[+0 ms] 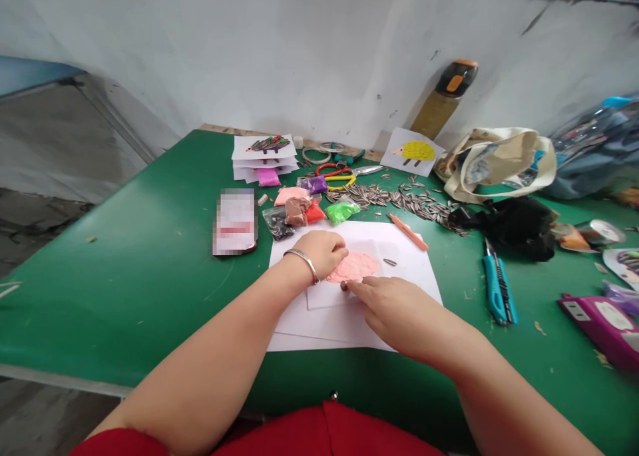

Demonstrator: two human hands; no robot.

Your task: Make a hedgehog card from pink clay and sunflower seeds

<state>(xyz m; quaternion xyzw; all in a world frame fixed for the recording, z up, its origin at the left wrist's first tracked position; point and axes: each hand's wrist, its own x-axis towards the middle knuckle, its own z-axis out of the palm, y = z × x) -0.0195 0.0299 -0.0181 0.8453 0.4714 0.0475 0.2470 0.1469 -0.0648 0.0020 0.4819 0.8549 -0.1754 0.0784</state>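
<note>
A flattened oval of pink modelling clay (355, 265) lies on a small white sheet (324, 299), on top of larger white paper (294, 323). My left hand (319, 251), with a silver bangle at the wrist, rests at the clay's upper left with its fingers curled together; whatever they may hold is hidden. From the lower right, my right hand (394, 306) reaches in with fingertips on a small brown clay piece (344, 285) at the clay's lower edge. Its thumb is mostly hidden. One sunflower seed (390, 262) sits just right of the clay.
Behind the paper are clay packets (298, 210), loose sunflower seeds (424, 204), scissors (367, 170) and hedgehog pictures (264, 148). A phone (234, 222) lies left. An orange clay tool (408, 232) touches the paper; a blue utility knife (499, 286) lies right, its blade showing.
</note>
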